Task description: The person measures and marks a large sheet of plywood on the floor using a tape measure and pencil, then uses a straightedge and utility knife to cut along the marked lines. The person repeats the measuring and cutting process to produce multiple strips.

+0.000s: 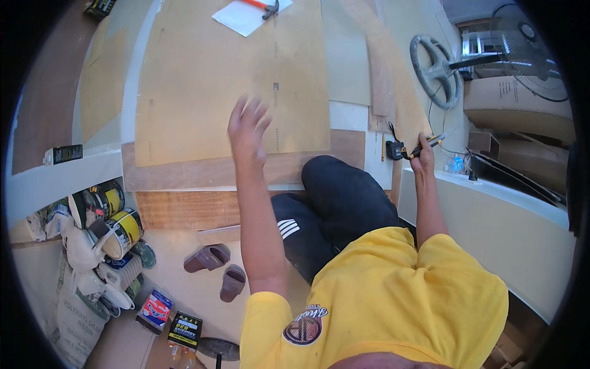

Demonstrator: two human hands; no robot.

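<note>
My left hand [247, 130] hovers over the large tan sheet [203, 86], its fingers apart and slightly smeared by motion, with nothing in it. Off to the right, my right hand [423, 157] is closed around a slim black-and-yellow utility knife [434, 141]. Right beside that hand lies a black tape measure [396, 150] with a strap, and a yellow pencil [383, 148] is just left of it. Under the tan sheet's near edge runs a reddish-brown wooden board [184, 175]. A hammer [269, 9] with an orange handle rests on white paper [236, 18] at the far end.
Paint cans [125, 232] and jugs crowd the left side, near a red-and-blue box [155, 310]. Brown slippers [208, 258] lie on the floor. A fan [525, 55] with a round grey base [437, 71] lies at the far right, near a large carton [516, 101].
</note>
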